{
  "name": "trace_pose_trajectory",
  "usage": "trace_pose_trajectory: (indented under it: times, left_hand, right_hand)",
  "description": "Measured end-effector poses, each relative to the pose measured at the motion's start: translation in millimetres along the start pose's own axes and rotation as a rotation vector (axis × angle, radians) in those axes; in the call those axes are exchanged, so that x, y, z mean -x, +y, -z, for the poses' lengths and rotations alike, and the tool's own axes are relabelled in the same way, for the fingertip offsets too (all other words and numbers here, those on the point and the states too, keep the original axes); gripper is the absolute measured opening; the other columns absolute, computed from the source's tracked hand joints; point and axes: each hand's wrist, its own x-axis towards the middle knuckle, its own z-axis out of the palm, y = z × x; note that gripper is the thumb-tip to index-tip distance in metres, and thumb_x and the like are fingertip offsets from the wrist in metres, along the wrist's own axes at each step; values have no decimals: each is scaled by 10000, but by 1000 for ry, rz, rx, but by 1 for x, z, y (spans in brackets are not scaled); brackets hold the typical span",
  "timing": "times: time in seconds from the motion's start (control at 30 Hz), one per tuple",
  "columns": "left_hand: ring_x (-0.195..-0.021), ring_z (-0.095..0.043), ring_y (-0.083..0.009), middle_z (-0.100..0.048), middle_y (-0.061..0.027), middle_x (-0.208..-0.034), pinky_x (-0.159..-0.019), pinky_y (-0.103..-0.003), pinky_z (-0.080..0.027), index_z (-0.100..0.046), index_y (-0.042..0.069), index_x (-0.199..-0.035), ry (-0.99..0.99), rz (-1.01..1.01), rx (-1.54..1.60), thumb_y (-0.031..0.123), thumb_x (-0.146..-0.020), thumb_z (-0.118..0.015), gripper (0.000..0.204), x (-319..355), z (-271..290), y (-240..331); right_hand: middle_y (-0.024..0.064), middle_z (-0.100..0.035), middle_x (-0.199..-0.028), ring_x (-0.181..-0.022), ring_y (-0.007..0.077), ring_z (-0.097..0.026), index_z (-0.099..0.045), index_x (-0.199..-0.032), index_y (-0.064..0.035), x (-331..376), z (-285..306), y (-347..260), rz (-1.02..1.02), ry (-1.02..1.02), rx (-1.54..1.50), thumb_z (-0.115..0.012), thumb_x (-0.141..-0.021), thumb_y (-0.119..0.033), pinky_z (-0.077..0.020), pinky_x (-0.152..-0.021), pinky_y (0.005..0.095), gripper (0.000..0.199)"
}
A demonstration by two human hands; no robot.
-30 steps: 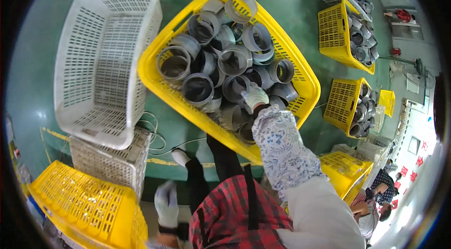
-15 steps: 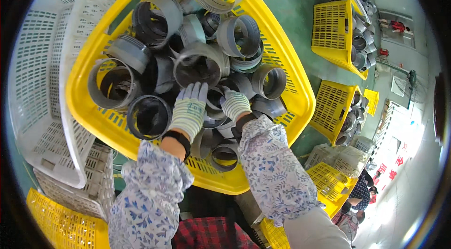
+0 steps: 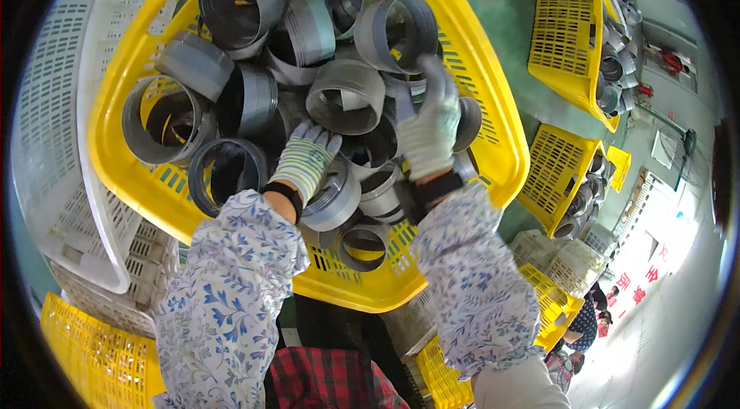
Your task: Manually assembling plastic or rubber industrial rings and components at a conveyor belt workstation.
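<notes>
1. One yellow crate [image 3: 493,139] sat below the person, heaped with well over a dozen grey pipe rings [image 3: 347,97]; a white crate [image 3: 54,124] lay at its left.
2. Left hand [image 3: 304,158], gloved, rested on the rings, fingers [image 3: 320,139] slightly spread and flat, clamping nothing.
3. Right hand [image 3: 428,131] reached over a ring [image 3: 462,120], fingers loosely curled; a firm grip could not be told.
4. Compared with half a second before, the right hand had risen higher over the pile.

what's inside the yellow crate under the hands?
The yellow crate is piled with grey pipe couplings. The left hand and right hand rest on the pile. The lower layers and crate floor are mostly covered.
</notes>
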Motion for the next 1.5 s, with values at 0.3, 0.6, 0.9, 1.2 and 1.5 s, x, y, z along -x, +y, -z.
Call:
trace_pose_trajectory:
  times: [0.3,0.6,0.9,1.2,1.5]
  left_hand:
    - [-1039,-579,-286,-629,-101,-1077,-870,-457,-427,-682,126,-963,-57,181,180,306,-832,-598,237,9,-41,22]
    - [-830,-616,-332,-630,-136,-933,-702,-430,-492,-620,70,-977,274,98,594,192,-819,-639,201,111,33,35]
    - [-811,-584,-124,-629,-9,-920,-790,-276,-485,-578,73,-1043,474,597,1814,108,-872,-672,198,187,74,63]
    - [-796,-558,-78,-617,5,-920,-771,-241,-467,-581,84,-1063,684,771,1993,227,-917,-643,214,217,91,51]
    - [-563,-417,-44,-516,54,-732,-505,-196,-325,-606,104,-1094,503,968,2053,416,-959,-550,344,258,53,22]
  right_hand:
    - [236,-654,-893,-904,432,-605,-647,-952,-22,-24,-34,-2,-170,-344,86,-623,-828,-277,-464,-827,491,285]
    - [202,-664,-901,-822,329,-649,-607,-1087,29,81,79,-35,-386,-289,-284,-627,-850,-108,-494,-745,388,274]
    - [83,-633,-1139,-1027,164,-596,-542,-1255,6,119,118,-91,-1123,-314,-1079,-652,-883,-154,-454,-924,295,420]
    - [48,-640,-1007,-916,146,-596,-598,-1127,-12,137,111,-128,-1230,-170,-1237,-692,-843,-309,-456,-854,287,422]
    - [54,-653,-968,-843,136,-611,-625,-1101,-37,186,74,-108,-1451,-420,-1209,-607,-917,-416,-504,-729,287,421]
